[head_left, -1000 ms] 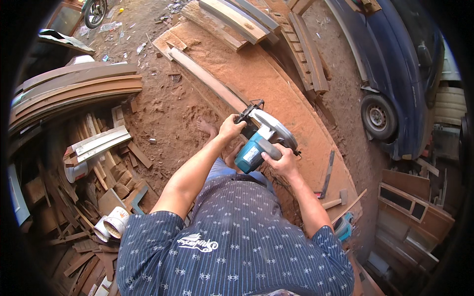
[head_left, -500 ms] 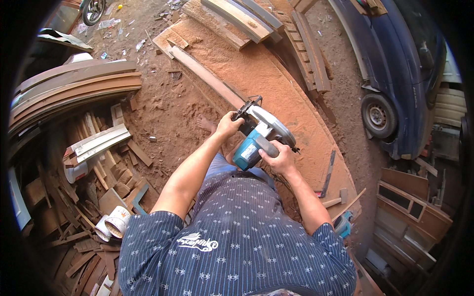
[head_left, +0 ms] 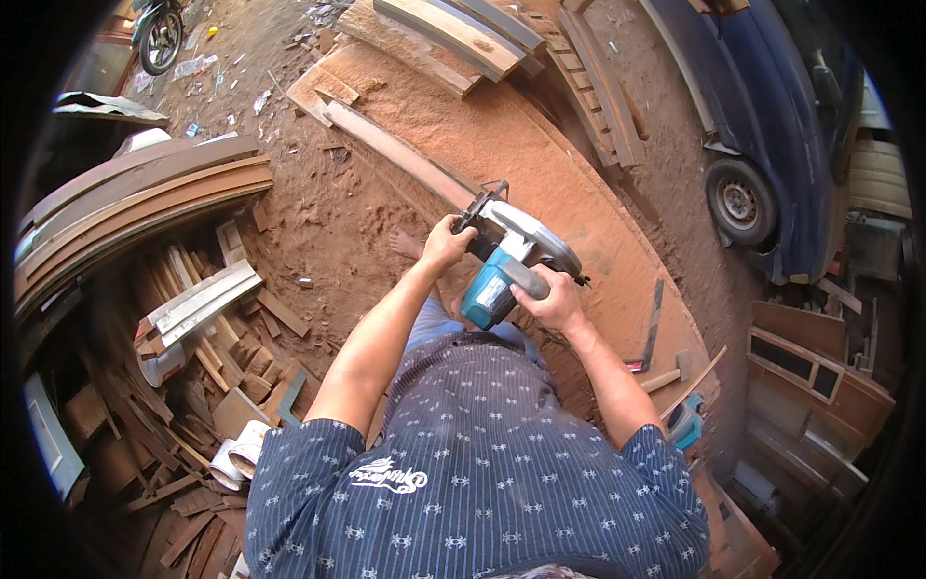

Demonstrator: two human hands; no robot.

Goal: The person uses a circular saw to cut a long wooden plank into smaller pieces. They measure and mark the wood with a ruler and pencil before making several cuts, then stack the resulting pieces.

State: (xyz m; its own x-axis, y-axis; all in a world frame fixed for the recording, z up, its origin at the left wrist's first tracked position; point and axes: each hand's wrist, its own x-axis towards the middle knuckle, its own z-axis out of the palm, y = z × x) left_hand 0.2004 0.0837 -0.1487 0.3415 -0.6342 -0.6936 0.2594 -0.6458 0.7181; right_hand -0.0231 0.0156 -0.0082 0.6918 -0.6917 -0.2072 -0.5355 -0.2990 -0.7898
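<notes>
Slight advance since the earlier frames: your teal-bodied circular saw with a silver metal guard [head_left: 490, 294] sits a touch nearer the far end of the long, straight, reddish-brown wooden strip [head_left: 395, 150]. Most of the other on-screen shift looks like your head turning, since bench and yard slide together.

Strip lies along the left edge of the long sawdust-coated wooden surface [head_left: 603, 222], far end just short of its far-left corner. Near end is hidden under the saw and your body, so can't call how much is behind you. Plenty of strip shows ahead of the saw.

Left hand [head_left: 448, 241]: fingers curled on the black front fitting of the saw, by the strip. Right hand [head_left: 554, 301]: closed around the dark grey rear handle [head_left: 529, 280]. Trigger finger not visible, can't tell if it's pressed. Blade is under the guard, so can't confirm cut depth or whether it's spinning.

Meaning, as I judge it: small, steady progress along the strip, both hands committed. Your left fingers sit close to the saw's front, worth watching.

Wooden-handled hammer [head_left: 661, 381] and flat black bar with a red end [head_left: 655, 314] lie toward the near end of the surface by its right edge, well apart from the saw.
</notes>
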